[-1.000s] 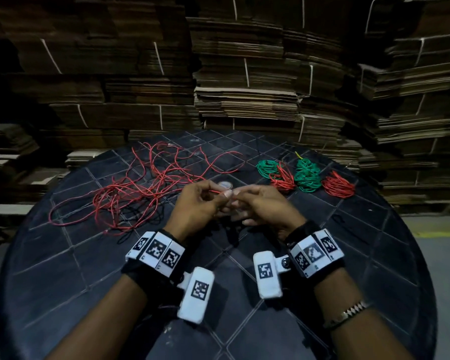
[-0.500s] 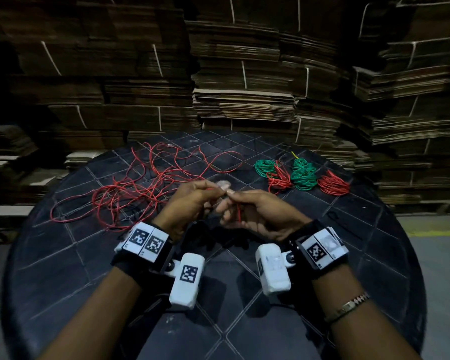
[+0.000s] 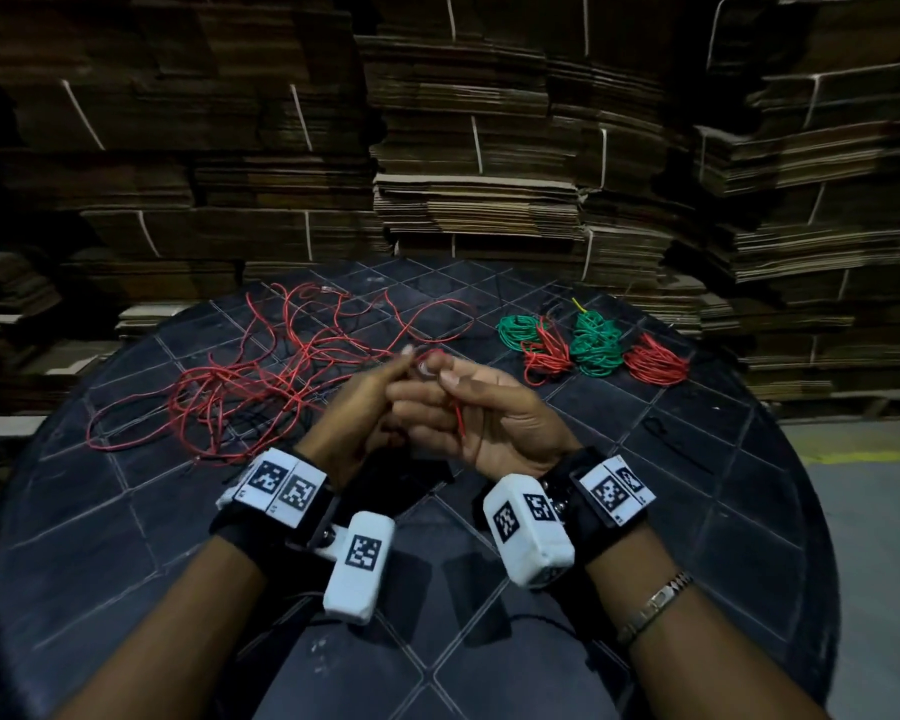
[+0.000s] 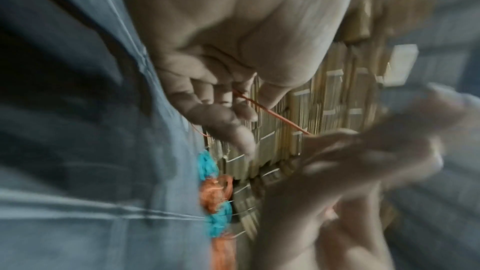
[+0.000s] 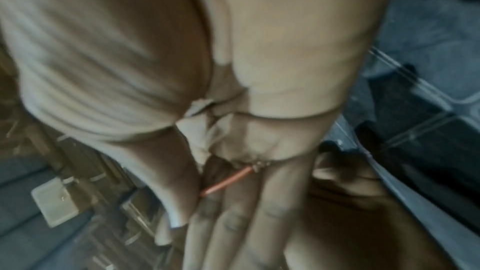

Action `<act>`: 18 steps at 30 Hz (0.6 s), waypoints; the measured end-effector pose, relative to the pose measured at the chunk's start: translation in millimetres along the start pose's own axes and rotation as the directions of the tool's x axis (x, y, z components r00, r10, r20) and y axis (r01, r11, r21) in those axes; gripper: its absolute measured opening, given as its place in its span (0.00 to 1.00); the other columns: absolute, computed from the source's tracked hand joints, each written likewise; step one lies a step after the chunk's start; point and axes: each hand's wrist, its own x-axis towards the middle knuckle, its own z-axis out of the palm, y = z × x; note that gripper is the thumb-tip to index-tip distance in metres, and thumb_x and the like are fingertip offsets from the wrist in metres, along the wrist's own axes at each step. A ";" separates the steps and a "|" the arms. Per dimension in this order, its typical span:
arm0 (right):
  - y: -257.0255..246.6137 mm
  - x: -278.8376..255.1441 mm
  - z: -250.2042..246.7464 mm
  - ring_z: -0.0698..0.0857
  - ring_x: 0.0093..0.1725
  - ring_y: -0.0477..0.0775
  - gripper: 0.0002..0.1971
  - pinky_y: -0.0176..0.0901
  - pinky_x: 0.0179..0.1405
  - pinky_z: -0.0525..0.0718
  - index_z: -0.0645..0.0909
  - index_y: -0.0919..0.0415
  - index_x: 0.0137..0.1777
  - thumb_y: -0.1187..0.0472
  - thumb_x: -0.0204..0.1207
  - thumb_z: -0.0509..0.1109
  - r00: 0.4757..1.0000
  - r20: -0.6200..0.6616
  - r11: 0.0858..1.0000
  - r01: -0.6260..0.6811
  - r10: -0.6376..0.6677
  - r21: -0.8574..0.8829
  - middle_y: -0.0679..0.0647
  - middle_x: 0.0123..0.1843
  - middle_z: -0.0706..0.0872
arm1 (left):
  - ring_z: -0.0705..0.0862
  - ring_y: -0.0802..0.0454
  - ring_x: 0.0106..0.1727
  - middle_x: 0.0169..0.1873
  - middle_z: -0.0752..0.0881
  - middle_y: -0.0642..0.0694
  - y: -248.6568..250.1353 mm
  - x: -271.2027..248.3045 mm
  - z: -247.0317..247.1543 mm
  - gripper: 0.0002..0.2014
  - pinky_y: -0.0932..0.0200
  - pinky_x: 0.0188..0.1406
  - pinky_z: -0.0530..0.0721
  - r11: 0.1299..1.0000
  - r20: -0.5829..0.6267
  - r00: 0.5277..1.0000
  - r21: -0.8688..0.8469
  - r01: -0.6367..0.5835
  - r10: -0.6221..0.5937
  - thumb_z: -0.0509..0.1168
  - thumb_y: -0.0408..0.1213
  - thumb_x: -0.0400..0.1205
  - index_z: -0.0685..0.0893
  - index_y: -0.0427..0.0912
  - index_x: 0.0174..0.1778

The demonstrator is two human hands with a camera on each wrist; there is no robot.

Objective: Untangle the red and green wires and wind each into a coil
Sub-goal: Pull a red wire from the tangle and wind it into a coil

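Observation:
A long loose red wire (image 3: pixel 261 376) sprawls over the left half of the round dark table (image 3: pixel 697 511). My two hands meet above the table's middle. My left hand (image 3: pixel 404 358) pinches a strand of this wire (image 4: pixel 272 114) between thumb and fingers. My right hand (image 3: pixel 440 371), palm turned up, holds the wire's end under its thumb; the short end (image 3: pixel 458 420) hangs across the palm, and its bare copper tip (image 5: pixel 257 166) shows. No loose green wire is in view.
Four wound coils lie at the table's far right: green (image 3: pixel 515 330), red (image 3: pixel 546 358), green (image 3: pixel 596 343), red (image 3: pixel 655 363). Tied stacks of flat cardboard (image 3: pixel 474 189) rise behind the table. A grey floor (image 3: pixel 874 511) lies to the right.
My right hand has turned palm up, so the red wire's end now hangs across it. Both hands stayed together and shifted slightly away from me. The loose wire barely moved.

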 end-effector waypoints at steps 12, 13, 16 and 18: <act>-26.8 6.7 -16.9 0.81 0.76 0.59 0.11 0.55 0.81 0.71 0.83 0.62 0.63 0.66 0.86 0.62 0.790 -0.439 0.847 0.520 -0.428 0.109 0.64 0.72 0.85 | 0.88 0.46 0.46 0.50 0.92 0.31 -6.5 -11.2 21.0 0.27 0.59 0.37 0.85 0.929 0.116 0.993 0.369 -0.036 -0.008 0.63 0.50 0.90 0.80 0.37 0.28; -24.9 8.4 -18.0 0.82 0.76 0.58 0.12 0.54 0.82 0.72 0.83 0.62 0.64 0.65 0.85 0.64 0.774 -0.459 0.851 0.520 -0.437 0.066 0.63 0.72 0.85 | 0.87 0.45 0.47 0.50 0.92 0.31 -8.5 -10.9 20.1 0.26 0.59 0.39 0.83 0.914 0.144 0.990 0.403 -0.048 -0.011 0.63 0.51 0.90 0.82 0.36 0.30; -20.3 10.8 -19.6 0.83 0.74 0.56 0.12 0.50 0.80 0.74 0.83 0.64 0.65 0.67 0.84 0.66 0.746 -0.509 0.886 0.456 -0.430 -0.081 0.63 0.71 0.86 | 0.88 0.38 0.48 0.50 0.93 0.33 -7.7 -12.7 17.4 0.26 0.57 0.39 0.83 0.892 0.177 0.984 0.447 -0.072 -0.009 0.63 0.49 0.90 0.86 0.34 0.33; -14.9 14.1 -20.0 0.86 0.70 0.56 0.08 0.47 0.74 0.77 0.85 0.66 0.60 0.69 0.84 0.67 0.729 -0.542 0.908 0.324 -0.418 -0.265 0.65 0.69 0.87 | 0.89 0.26 0.52 0.48 0.93 0.33 -2.2 -13.2 11.6 0.25 0.52 0.44 0.84 0.871 0.163 0.987 0.484 -0.084 0.004 0.63 0.45 0.91 0.88 0.35 0.31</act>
